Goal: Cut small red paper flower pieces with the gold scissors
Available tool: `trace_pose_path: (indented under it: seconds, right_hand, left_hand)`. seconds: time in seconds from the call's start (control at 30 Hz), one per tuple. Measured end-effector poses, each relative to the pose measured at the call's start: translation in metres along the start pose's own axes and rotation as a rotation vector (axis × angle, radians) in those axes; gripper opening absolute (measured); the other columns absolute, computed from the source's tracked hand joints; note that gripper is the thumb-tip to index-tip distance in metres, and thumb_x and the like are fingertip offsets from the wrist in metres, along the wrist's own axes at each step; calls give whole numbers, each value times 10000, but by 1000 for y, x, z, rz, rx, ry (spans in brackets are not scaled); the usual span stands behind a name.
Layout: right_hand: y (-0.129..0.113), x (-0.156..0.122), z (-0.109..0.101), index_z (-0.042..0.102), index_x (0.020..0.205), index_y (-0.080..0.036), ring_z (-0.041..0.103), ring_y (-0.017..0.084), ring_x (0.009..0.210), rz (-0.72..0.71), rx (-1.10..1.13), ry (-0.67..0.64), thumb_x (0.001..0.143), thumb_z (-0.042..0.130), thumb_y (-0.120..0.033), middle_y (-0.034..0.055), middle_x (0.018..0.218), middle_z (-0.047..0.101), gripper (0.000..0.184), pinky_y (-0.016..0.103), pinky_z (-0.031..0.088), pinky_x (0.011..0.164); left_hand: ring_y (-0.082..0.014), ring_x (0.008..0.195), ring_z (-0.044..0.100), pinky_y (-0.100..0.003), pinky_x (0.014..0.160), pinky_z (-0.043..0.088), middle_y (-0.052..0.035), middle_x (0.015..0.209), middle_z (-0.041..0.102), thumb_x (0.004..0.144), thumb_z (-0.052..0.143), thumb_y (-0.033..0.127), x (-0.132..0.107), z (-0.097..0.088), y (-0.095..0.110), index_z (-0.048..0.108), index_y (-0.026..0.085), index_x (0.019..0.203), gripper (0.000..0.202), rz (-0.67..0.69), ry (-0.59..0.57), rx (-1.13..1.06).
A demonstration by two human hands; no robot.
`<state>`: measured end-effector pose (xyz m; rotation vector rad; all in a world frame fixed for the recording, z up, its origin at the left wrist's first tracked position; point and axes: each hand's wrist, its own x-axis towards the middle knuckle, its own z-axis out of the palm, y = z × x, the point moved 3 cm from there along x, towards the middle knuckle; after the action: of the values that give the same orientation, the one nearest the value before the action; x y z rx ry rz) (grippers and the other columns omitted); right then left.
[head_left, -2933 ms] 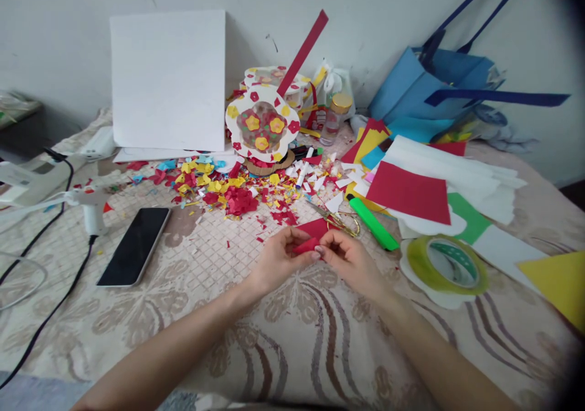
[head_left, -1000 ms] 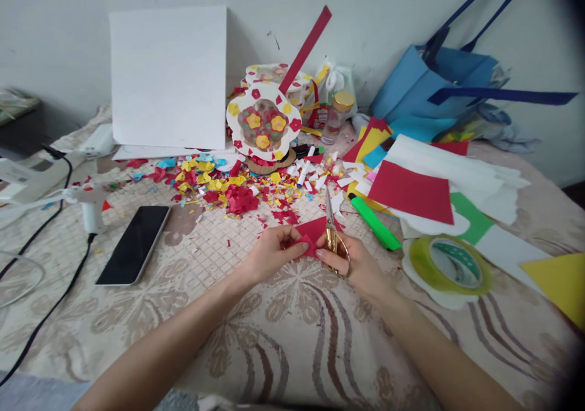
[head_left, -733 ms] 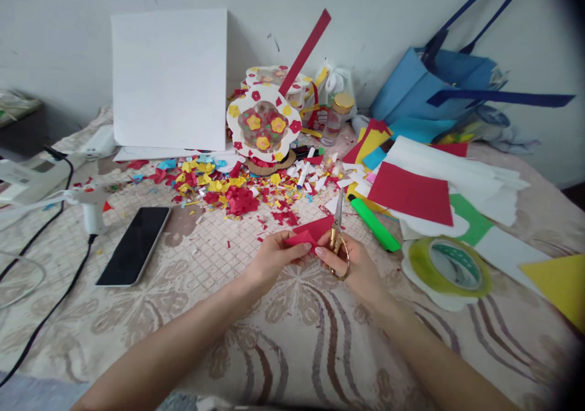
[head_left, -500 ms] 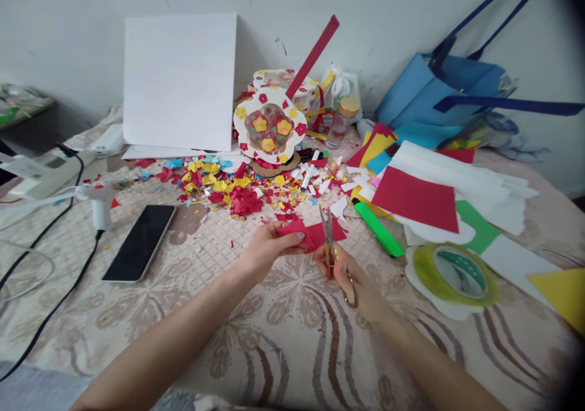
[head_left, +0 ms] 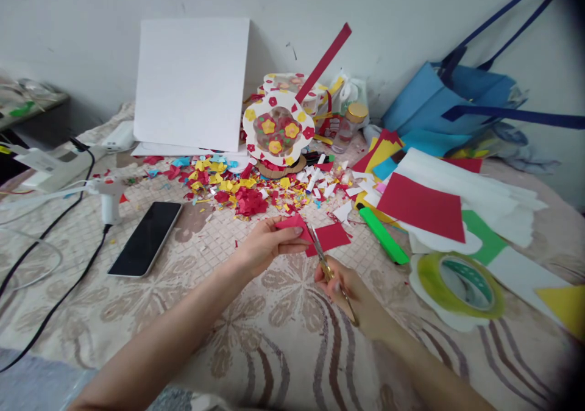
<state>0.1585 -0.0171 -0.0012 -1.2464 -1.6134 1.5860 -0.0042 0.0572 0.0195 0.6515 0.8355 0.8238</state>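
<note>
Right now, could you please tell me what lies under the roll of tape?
Under the tape roll is a wavy-edged white piece, showing along the roll's left and lower sides. The part beneath the roll is covered, so its full outline cannot be seen.

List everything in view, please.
paper pieces: 2, red, centre
scissors: 1, gold-handled, centre
scraps: many, multicoloured, middle
phone: 1, black, left
glue gun: 1, white, left
power strip: 1, white, left
board: 1, white, rear
flower craft: 1+, multicoloured, rear
jar: 1, clear, rear
bag: 1, blue, right
sheets: several, multicoloured, right
slim tool: 1, green, right
tape: 1, yellowish, right
cloth: 1, beige, beneath
left hand: 1, bare, centre
right hand: 1, bare, centre
</note>
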Motion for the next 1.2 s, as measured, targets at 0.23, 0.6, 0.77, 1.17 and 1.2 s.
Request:
trace_pose_path:
  seconds: [0.23, 0.6, 0.77, 1.17, 1.2]
  right_hand:
    - [-3, 0, -1, 413, 844, -208, 284, 97, 500, 4, -66, 4, 812, 345, -726, -62, 581, 347, 523, 242, 232, 469]
    - [-6, 0, -2, 423, 850, -204, 265, 95, 500, 26, -40, -9, 808, 360, -725, -65, 581, 329, 526, 244, 222, 460]
    - [-5, 1, -3, 435, 837, -203, 302, 103, 517, 7, -64, 19, 806, 373, -719, -52, 597, 368, 520, 245, 244, 477]
    - [-5, 0, -2, 457, 858, -202, 307, 103, 521, -3, -89, 19, 834, 411, -660, -50, 603, 376, 460, 237, 249, 479]
    - [-5, 0, -2, 457, 856, -203, 311, 103, 522, 1, -84, 20, 833, 414, -658, -48, 606, 383, 458, 235, 250, 479]
  left_hand:
    - [-139, 676, 687, -261, 721, 567, -70, 781, 722, 697, 730, 153, -1, 1, 1, 624, 100, 836, 183, 21, 12, 17]
    - [-153, 698, 691, -276, 730, 567, -75, 775, 721, 694, 728, 150, -2, 2, 3, 631, 91, 836, 182, 35, 0, 14]
    - [-139, 694, 685, -268, 745, 563, -74, 785, 721, 702, 728, 160, -1, 1, 0, 630, 91, 846, 187, 35, -2, 23]
    - [-128, 678, 681, -255, 731, 561, -65, 769, 719, 709, 719, 150, 0, 2, -1, 636, 95, 827, 154, 22, -5, 17]
    - [-129, 679, 681, -255, 730, 561, -65, 769, 719, 711, 716, 147, 0, 2, -1, 636, 95, 827, 150, 23, -4, 17]
